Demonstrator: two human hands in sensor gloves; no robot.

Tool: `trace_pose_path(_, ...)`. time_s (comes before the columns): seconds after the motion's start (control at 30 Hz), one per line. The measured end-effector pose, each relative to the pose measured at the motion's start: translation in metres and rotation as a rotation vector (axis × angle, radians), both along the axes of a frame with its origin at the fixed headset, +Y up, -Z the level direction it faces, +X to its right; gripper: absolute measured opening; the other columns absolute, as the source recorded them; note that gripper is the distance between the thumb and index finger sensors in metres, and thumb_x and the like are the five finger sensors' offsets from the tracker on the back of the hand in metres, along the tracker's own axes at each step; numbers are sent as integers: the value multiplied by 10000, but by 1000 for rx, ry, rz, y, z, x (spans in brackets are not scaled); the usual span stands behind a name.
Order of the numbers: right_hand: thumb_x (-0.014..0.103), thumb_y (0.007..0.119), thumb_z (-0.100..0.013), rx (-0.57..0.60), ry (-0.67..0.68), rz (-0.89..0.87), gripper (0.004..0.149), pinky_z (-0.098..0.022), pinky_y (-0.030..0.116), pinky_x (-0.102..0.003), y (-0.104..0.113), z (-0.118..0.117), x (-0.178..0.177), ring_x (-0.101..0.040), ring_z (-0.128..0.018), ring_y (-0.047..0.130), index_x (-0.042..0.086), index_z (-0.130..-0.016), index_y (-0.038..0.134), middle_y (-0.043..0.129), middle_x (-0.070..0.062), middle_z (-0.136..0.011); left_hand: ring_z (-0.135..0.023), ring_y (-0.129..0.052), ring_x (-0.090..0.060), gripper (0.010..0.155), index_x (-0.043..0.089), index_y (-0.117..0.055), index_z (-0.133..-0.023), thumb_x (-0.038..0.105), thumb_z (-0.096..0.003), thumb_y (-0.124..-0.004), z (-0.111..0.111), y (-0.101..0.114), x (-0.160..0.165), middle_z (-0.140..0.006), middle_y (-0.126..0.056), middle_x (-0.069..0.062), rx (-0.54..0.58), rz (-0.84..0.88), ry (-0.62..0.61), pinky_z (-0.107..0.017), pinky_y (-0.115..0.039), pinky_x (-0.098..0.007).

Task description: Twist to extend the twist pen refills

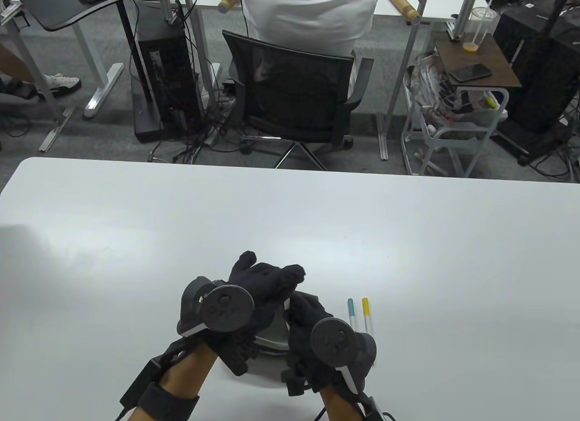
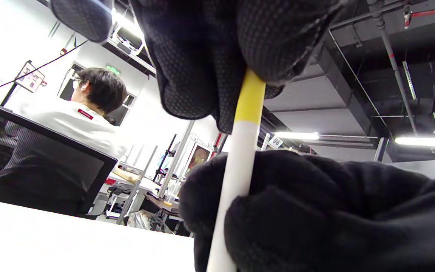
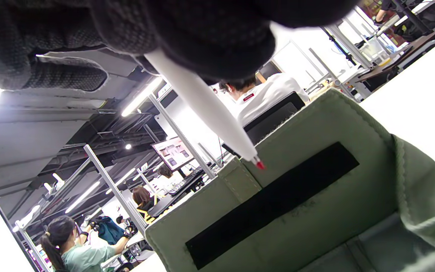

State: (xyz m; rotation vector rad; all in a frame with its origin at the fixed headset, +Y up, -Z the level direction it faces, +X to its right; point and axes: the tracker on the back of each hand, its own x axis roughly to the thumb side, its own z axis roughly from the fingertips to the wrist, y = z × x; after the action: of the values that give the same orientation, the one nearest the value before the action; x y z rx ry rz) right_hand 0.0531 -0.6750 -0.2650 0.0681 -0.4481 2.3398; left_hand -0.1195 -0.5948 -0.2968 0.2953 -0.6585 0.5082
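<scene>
A white twist pen (image 2: pixel 236 166) with a yellow upper band is held between both hands just above the near-centre of the white table (image 1: pixel 136 221). In the left wrist view its long axis runs close to upright, leaning slightly from 7 o'clock up to 1 o'clock. The left hand (image 1: pixel 260 287) pinches the yellow end from above, and the right hand (image 1: pixel 308 314) wraps the white barrel below. The right wrist view shows the pen's lower end pointing toward 5 o'clock, with a small red tip (image 3: pixel 259 164) already showing at the nose; that suggests this refill is at least partly out, though how far cannot be told. The tip hangs just above the rim of a green fabric pouch (image 3: pixel 315 211), open beneath the hands.

In the table view the hands sit pressed close together around 6 o'clock, the left slightly farther from the camera and over the right, so the pen itself is hidden there. Any further twist looks to depend on the two grips turning against each other about that near-vertical axis.

Two more pens lie flat on the table at about 3 o'clock from the right hand: a blue-capped pen (image 1: pixel 351 314) and a yellow-capped pen (image 1: pixel 366 314). They lie side by side, roughly parallel, caps toward 12 o'clock. The right hand is nearer to them.
</scene>
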Motion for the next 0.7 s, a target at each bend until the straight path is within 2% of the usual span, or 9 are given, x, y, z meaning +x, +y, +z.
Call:
trace_pose_path(0.1,345,793,-346,-9,-16,-11,461,-172,846,-252,-1,0,1,-92,-263,974,228,-784,876,945,-42,-689,-796,-970,-293,493,209,-800,-1002,264,-512,-809,-2,0,-6,-877,-1007,-38,33,-2,51,-710,-505,-734)
trace_pose_path(0.2,375,796,-343,-7,-46,35,523,-182,842,-254,-4,0,4,-97,-273,972,211,-838,830,928,-55,-731,-780,-972,-300,495,184,-798,-1006,264,-517,-814,-8,8,-24,-869,-1011,-56,58,-16,169,-712,-501,-733)
trace_pose_path(0.3,381,800,-342,-7,-69,49,525,-183,840,-257,-5,0,8,-101,-275,969,210,-838,831,924,-58,-736,-746,-984,-304,511,150,-799,-1008,288,-517,-829,-17,13,-49,-840,-1028,-67,71,-158,318,-708,-510,-732)
trace_pose_path(0.4,398,806,-338,-11,-66,77,525,-185,839,-257,-6,-3,11,-102,-277,969,228,-833,836,925,-52,-739,-707,-997,-297,536,128,-806,-998,330,-504,-865,-30,3,-80,-790,-1046,-56,27,-311,432,-703,-529,-724)
trace_pose_path(0.47,405,810,-335,-13,-76,75,530,-185,839,-257,-6,-4,12,-103,-277,969,230,-835,834,925,-52,-739,-658,-1011,-286,541,121,-829,-973,354,-488,-888,-44,-16,-104,-734,-1060,-46,-38,-374,506,-696,-549,-717)
trace_pose_path(0.57,411,811,-334,-14,-68,83,534,-183,839,-255,-7,-4,11,-101,-275,969,228,-835,834,925,-52,-739,-601,-1020,-282,539,110,-855,-940,372,-473,-912,-59,-44,-123,-671,-1071,-47,-142,-432,568,-688,-563,-710)
trace_pose_path(0.7,415,814,-329,-7,-59,110,539,-184,839,-254,-8,-3,9,-101,-277,968,230,-836,834,925,-50,-739,-573,-1029,-268,540,121,-872,-916,397,-456,-925,-71,-99,-140,-637,-1076,-33,-243,-626,614,-684,-575,-704)
